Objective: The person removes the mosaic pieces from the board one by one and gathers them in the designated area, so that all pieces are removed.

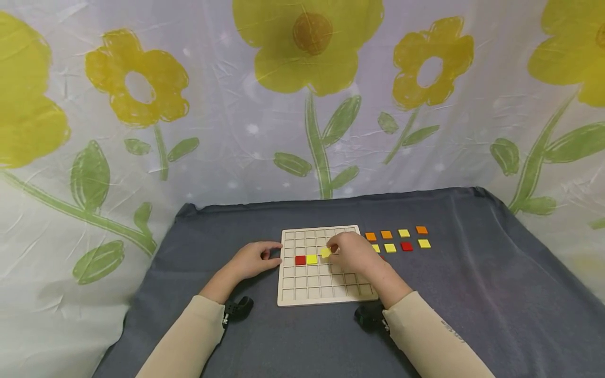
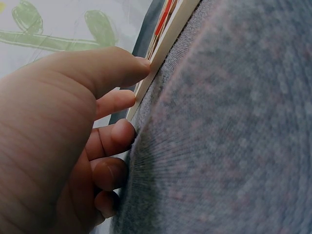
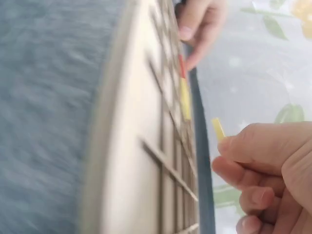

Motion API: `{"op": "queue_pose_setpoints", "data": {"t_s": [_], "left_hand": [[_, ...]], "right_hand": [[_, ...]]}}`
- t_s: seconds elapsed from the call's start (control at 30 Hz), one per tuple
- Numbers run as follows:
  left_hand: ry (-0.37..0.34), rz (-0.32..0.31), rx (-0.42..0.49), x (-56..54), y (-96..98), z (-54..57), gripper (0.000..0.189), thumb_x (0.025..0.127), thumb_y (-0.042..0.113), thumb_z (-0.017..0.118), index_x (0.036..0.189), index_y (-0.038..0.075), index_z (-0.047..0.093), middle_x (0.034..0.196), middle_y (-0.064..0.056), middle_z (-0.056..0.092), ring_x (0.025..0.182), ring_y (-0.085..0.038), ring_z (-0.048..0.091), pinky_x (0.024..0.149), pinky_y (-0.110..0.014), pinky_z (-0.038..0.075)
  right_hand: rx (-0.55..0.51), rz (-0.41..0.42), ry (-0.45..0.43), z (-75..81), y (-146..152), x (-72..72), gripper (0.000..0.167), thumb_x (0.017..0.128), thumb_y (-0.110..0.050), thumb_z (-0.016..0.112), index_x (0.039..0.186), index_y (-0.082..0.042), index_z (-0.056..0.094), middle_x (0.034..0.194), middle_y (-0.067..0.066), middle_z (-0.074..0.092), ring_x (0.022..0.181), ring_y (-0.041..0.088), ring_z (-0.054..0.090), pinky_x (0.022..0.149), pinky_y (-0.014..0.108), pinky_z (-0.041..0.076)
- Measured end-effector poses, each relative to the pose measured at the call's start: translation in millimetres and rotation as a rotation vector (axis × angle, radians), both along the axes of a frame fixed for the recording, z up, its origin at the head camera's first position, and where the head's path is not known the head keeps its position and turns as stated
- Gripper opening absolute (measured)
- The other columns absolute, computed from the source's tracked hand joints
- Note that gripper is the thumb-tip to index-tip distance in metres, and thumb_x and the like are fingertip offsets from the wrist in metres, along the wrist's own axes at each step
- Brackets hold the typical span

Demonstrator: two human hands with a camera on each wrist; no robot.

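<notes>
A pale wooden grid board lies on the dark cloth. My right hand is above its middle, pinching a yellow square tile between thumb and fingertips. In the right wrist view, that tile sticks out of the fingertips, apart from the board. On the board, a red tile and a yellow tile lie side by side, left of the held one. At the board's left edge is my left hand; its thumb and index fingertip touch the rim, the other fingers loosely bent.
Right of the board, several loose tiles lie in rows, including an orange tile, a red tile and a yellow tile. My right hand partly covers another red one. A flower-printed curtain hangs behind the cloth-covered table.
</notes>
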State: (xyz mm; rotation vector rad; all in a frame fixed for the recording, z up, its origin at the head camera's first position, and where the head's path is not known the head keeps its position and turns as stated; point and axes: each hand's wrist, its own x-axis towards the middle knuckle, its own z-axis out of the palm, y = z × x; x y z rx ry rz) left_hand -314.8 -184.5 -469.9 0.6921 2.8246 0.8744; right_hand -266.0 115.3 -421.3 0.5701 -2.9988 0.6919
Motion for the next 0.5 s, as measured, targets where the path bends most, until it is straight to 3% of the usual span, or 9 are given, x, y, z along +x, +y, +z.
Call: {"op": "queue_pose_setpoints", "data": {"t_s": [0.23, 0.5], "left_hand": [[0.004, -0.004, 0.006, 0.2, 0.4, -0.2, 0.047, 0.095, 0.035, 0.075, 0.138, 0.017, 0.067, 0.07, 0.002, 0.052, 0.06, -0.013, 0.043, 0.059, -0.033, 0.034], [-0.016, -0.004, 0.006, 1.3, 0.1, 2.2, 0.047, 0.095, 0.035, 0.076, 0.138, 0.017, 0.067, 0.07, 0.002, 0.052, 0.059, -0.012, 0.042, 0.058, -0.031, 0.034]], "right_hand": [[-0.14, 0.017, -0.038, 15.7, 18, -0.3, 0.028, 0.091, -0.007, 0.077, 0.119, -0.005, 0.076, 0.105, 0.004, 0.072, 0.1, 0.024, 0.067, 0.084, 0.039, 0.054], [-0.247, -0.013, -0.075, 32.9, 41, -2.0, 0.029, 0.093, -0.01, 0.076, 0.122, -0.005, 0.074, 0.106, 0.004, 0.071, 0.08, 0.02, 0.057, 0.07, 0.036, 0.049]]}}
